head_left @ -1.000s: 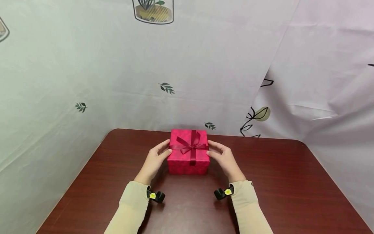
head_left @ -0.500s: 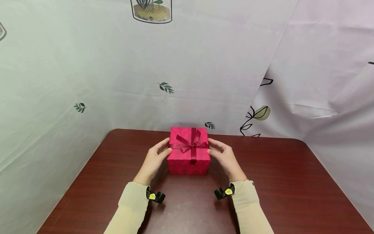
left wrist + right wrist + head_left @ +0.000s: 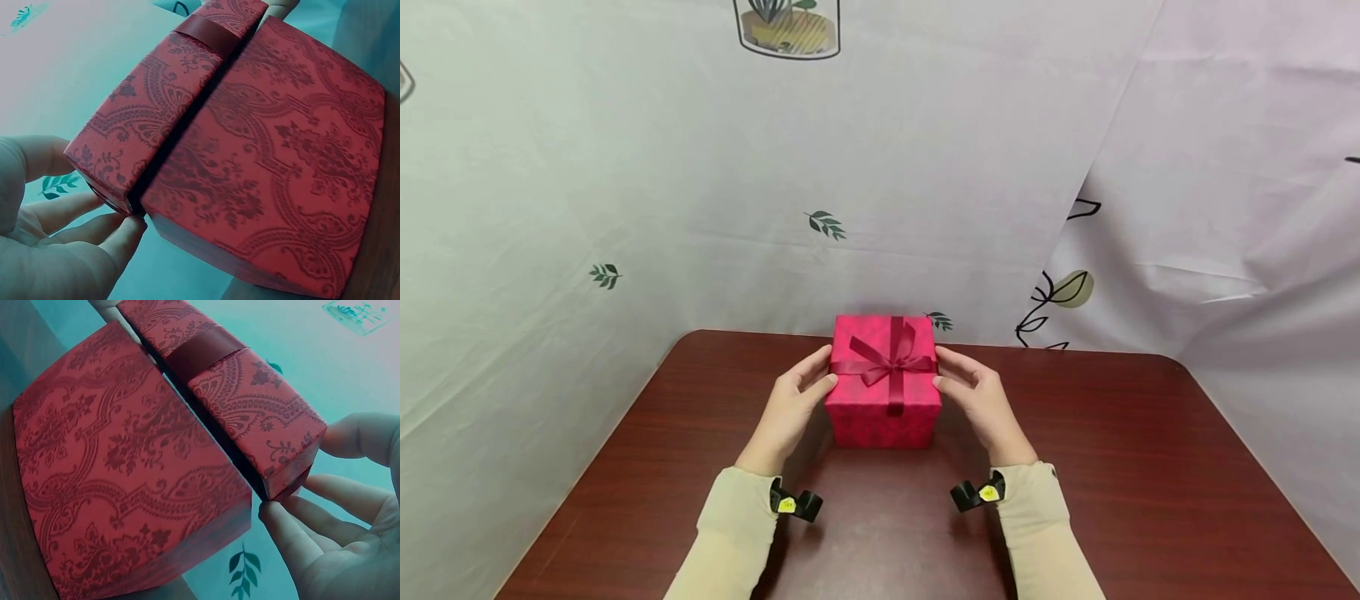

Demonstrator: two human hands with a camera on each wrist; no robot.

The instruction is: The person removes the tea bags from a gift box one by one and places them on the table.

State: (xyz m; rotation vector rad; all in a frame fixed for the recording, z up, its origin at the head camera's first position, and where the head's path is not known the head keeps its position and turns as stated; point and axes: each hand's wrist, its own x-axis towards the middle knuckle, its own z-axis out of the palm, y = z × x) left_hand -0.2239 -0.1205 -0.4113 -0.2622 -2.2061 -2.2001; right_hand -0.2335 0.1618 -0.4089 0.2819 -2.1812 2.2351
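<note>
A red patterned gift box stands at the middle of the table, its lid (image 3: 857,387) raised a little above its base (image 3: 882,427). A dark red ribbon bow (image 3: 889,369) is tied across the lid's top. My left hand (image 3: 787,408) holds the lid's left side, thumb at the front corner and fingers along the side. On the opposite side my right hand (image 3: 987,408) grips it likewise. Both wrist views show a narrow dark gap between the lid (image 3: 150,106) and the base (image 3: 119,450), with fingertips at the lid's lower edge. The box's inside is hidden.
The dark red-brown wooden table (image 3: 1112,467) has rounded far corners. Right behind it hangs a pale cloth backdrop (image 3: 940,150) printed with leaves and a jar. Black cameras are strapped at the left wrist (image 3: 797,503) and the right wrist (image 3: 976,493).
Both hands have moved up slightly, carrying the lid upward off the base. The base has stayed in place on the table.
</note>
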